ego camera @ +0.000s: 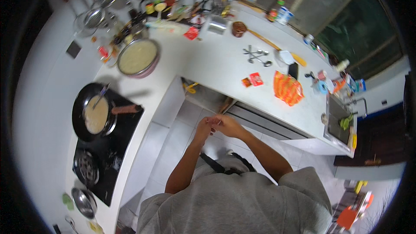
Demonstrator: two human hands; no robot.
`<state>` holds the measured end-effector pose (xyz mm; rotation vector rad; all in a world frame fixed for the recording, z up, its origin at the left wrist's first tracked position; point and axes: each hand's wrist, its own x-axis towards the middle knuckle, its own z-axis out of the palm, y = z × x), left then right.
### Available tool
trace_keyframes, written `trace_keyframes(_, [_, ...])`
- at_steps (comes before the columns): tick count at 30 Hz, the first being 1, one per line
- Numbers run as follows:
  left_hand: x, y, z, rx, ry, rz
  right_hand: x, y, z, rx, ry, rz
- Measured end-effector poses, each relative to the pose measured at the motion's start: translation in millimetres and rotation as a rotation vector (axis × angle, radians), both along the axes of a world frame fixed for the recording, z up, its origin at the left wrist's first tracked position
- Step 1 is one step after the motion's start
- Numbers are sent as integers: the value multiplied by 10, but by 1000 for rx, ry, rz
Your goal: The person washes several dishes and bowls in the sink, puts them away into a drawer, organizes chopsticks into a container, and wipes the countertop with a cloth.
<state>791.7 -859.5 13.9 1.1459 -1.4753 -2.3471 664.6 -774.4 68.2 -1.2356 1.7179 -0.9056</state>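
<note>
My left hand (204, 128) and my right hand (228, 126) meet in front of my body, above the tiled floor. Their fingers touch and overlap, and whether something small is between them cannot be made out. Beyond them runs the front edge of a white countertop (211, 55). On the hob to the left sits a black wok (79, 120) with a wooden handle, holding a pale, creamy liquid (97, 117). A utensil (100, 97) leans in the liquid. A large metal bowl (148, 71) behind the hob is filled with a pale mixture (138, 57).
Several measuring spoons (258, 55), a red packet (256, 79) and an orange-patterned bag (287, 87) lie on the counter. A sink (338, 120) is at the right. An empty metal bowl (84, 202) stands beside the hob (107, 169). Below the counter, a cabinet space (208, 96) is open.
</note>
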Motion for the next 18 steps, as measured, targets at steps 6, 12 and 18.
trace_keyframes(6, [-831,661,-389,-200,24,-288,-358,1207,-76,-68,-71,-343])
trace_keyframes(12, [-1551,1528,-714,-522,28,-471,-802,2359,-573,17,-139,-577])
trace_keyframes(18, [-2648,1566,-818,-788,72,-384,-1566,2671,-913,117,-41,-695])
